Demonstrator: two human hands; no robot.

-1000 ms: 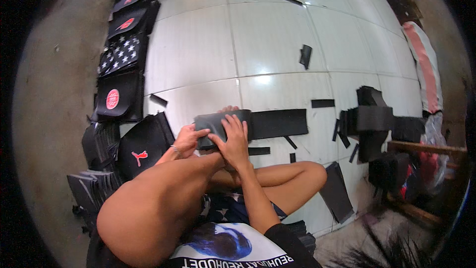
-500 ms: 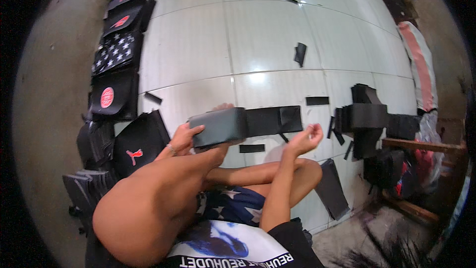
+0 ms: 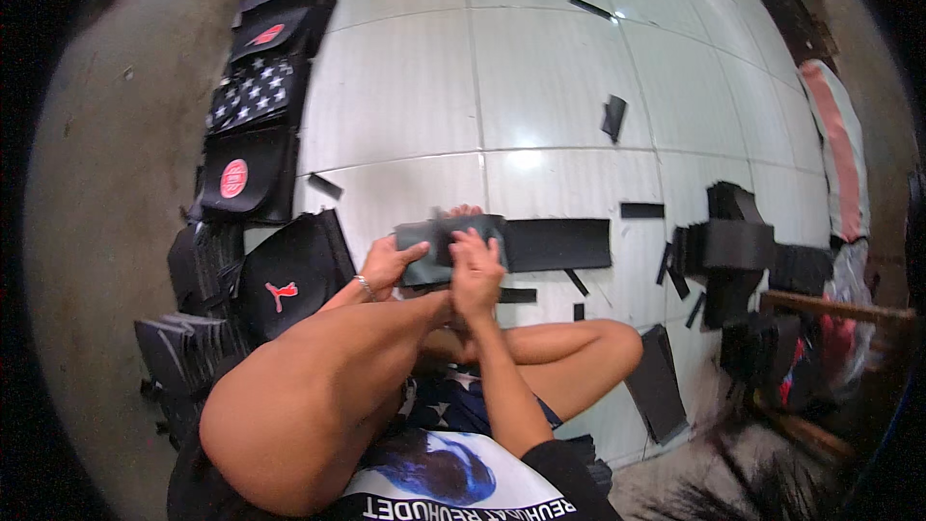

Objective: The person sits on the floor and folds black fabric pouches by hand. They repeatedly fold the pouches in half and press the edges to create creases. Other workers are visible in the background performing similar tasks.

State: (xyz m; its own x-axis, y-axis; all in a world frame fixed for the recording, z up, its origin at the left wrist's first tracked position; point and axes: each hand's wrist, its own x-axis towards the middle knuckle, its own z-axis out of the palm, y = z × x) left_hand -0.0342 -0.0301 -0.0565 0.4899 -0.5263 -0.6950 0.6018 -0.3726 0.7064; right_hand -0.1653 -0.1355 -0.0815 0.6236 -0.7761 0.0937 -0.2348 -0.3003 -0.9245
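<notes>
- White tiled floor (image 3: 550, 77); black bags (image 3: 275, 159) line its left edge.
- Towards the floor's near edge, a grey panel (image 3: 427, 271).
- Left hand (image 3: 383, 267), gripping the panel's left end, thumb on top.
- Right hand (image 3: 477, 272), bent fingers over the panel's right half; blurred, I cannot tell their grip.

There are two hands (image 3: 386, 267), five red-emblem flaps (image 3: 264, 183) and one starry flap (image 3: 253, 96).

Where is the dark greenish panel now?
In the head view, the dark greenish panel sits just left of centre, its left end in the left hand, the right hand over its right part, and a long black strip to its right.
</notes>
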